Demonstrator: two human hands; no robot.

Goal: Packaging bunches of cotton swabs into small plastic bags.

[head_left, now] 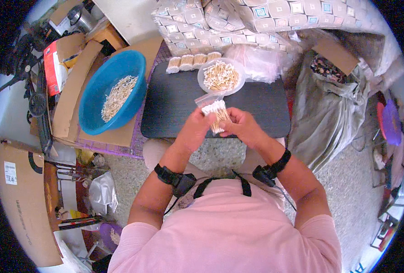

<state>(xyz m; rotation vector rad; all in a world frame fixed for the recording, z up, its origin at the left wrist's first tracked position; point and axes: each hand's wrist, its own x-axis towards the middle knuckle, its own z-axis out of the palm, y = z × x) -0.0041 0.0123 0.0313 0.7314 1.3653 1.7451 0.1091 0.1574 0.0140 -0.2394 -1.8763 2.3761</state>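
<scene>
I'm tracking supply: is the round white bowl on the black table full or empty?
Not empty: loose cotton swabs lie heaped across most of the white bowl. Whether it is full to the rim, I cannot tell.

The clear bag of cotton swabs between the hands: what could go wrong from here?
Spilling: the left hand and right hand grip the clear bag. I cannot tell whether its top is sealed; if not, swabs could slip out.
Knocking: the bag's top is close to the white bowl heaped with loose swabs, so a bump might scatter some over the black table.
</scene>
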